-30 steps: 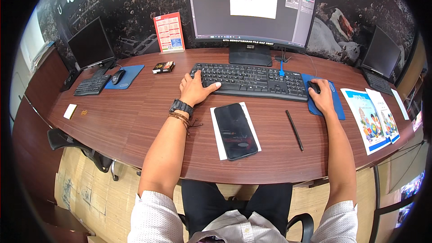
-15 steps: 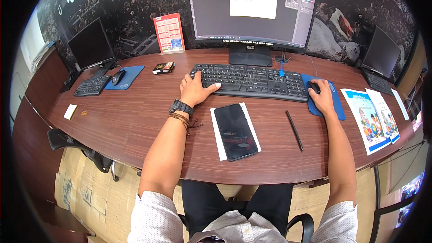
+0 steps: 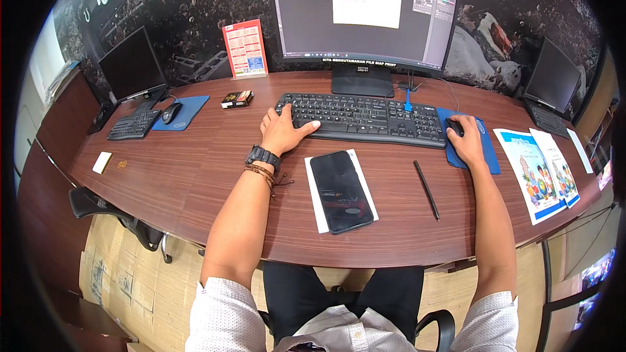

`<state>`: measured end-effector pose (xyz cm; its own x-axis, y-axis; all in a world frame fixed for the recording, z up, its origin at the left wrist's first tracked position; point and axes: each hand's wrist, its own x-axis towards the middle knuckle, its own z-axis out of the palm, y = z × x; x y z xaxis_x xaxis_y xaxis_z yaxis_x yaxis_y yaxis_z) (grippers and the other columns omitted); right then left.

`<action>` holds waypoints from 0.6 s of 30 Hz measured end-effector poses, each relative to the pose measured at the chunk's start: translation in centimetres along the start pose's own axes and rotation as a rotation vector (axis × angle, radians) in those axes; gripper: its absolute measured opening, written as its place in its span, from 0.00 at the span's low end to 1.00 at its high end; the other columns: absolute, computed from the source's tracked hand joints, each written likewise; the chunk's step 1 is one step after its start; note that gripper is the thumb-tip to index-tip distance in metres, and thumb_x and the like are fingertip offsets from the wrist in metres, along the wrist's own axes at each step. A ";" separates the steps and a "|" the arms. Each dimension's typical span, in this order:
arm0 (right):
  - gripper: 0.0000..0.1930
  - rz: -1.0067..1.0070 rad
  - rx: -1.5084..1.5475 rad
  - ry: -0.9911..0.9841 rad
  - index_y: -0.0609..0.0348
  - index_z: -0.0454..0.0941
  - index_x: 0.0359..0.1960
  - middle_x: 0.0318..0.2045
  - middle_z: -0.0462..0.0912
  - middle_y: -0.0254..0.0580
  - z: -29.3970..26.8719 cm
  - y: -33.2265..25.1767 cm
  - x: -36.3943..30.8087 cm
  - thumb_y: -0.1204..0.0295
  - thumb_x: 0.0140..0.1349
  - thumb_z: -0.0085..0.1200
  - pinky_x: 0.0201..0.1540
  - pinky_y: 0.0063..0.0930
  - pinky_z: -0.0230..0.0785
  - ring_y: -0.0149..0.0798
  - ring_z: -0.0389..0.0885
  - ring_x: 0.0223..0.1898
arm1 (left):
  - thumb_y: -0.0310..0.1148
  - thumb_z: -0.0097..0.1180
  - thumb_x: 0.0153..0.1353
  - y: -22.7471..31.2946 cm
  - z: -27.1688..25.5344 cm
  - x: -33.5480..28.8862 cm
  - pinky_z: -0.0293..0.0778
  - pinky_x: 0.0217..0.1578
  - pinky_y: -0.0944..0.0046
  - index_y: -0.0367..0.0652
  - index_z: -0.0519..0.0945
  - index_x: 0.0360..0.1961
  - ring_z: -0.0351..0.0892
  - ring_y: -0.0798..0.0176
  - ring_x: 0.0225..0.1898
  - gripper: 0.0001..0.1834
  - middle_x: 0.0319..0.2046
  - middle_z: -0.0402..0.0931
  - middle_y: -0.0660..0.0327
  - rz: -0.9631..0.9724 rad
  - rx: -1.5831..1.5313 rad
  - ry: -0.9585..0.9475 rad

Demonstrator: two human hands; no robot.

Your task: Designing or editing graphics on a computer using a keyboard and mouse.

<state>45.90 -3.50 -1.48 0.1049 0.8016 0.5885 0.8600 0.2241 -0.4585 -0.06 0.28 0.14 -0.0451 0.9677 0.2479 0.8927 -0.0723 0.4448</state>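
Observation:
My left hand (image 3: 282,132) rests at the left end of a black keyboard (image 3: 365,117), fingers spread over the keys and thumb along its front edge. A dark watch and a beaded bracelet circle that wrist. On a blue mouse pad (image 3: 488,150) my right hand (image 3: 468,143) is curled over a black computer mouse (image 3: 455,126), which it partly covers. Behind the keyboard a large curved monitor (image 3: 313,19) shows a white page on a dark grey window. Between my forearms lies a black smartphone (image 3: 342,192) on white paper (image 3: 317,205), with a black pen (image 3: 427,189) to its right.
Printed colour sheets (image 3: 538,176) lie at the right desk edge. To the left are a small dark box (image 3: 237,98), a red and white desk calendar (image 3: 246,49), a second keyboard (image 3: 134,124) and another mouse (image 3: 171,113). Smaller monitors stand at both sides.

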 end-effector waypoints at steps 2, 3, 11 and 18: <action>0.17 0.004 0.000 0.001 0.58 0.79 0.49 0.50 0.76 0.48 0.0 -0.2 0.0 0.69 0.57 0.60 0.58 0.39 0.68 0.51 0.76 0.54 | 0.73 0.61 0.48 -0.1 0.0 0.0 0.53 0.66 0.42 0.39 0.63 0.69 0.57 0.34 0.66 0.58 0.62 0.61 0.36 -0.002 0.001 0.002; 0.17 0.007 -0.001 0.002 0.58 0.79 0.49 0.50 0.76 0.48 -0.1 -0.3 0.0 0.69 0.57 0.60 0.58 0.39 0.68 0.52 0.76 0.54 | 0.73 0.61 0.47 -0.1 0.1 0.1 0.53 0.66 0.42 0.39 0.63 0.69 0.57 0.34 0.66 0.58 0.62 0.60 0.36 -0.004 0.001 0.003; 0.18 0.021 -0.010 -0.010 0.58 0.79 0.50 0.50 0.76 0.48 -0.1 -0.2 0.0 0.69 0.57 0.59 0.59 0.40 0.68 0.52 0.76 0.54 | 0.72 0.61 0.48 0.0 0.0 0.0 0.53 0.66 0.41 0.38 0.64 0.68 0.57 0.34 0.66 0.58 0.62 0.60 0.35 0.006 -0.006 0.006; 0.18 0.020 -0.011 -0.009 0.57 0.79 0.50 0.50 0.76 0.48 -0.1 -0.6 -0.1 0.69 0.57 0.59 0.58 0.41 0.68 0.53 0.75 0.54 | 0.72 0.62 0.48 -0.1 0.0 0.0 0.52 0.66 0.41 0.37 0.64 0.68 0.57 0.33 0.66 0.57 0.61 0.61 0.35 0.007 -0.008 0.013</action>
<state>45.48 -3.74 -1.18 0.1179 0.8109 0.5732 0.8631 0.2018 -0.4630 -0.16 0.25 0.06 -0.0452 0.9640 0.2621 0.8894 -0.0807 0.4499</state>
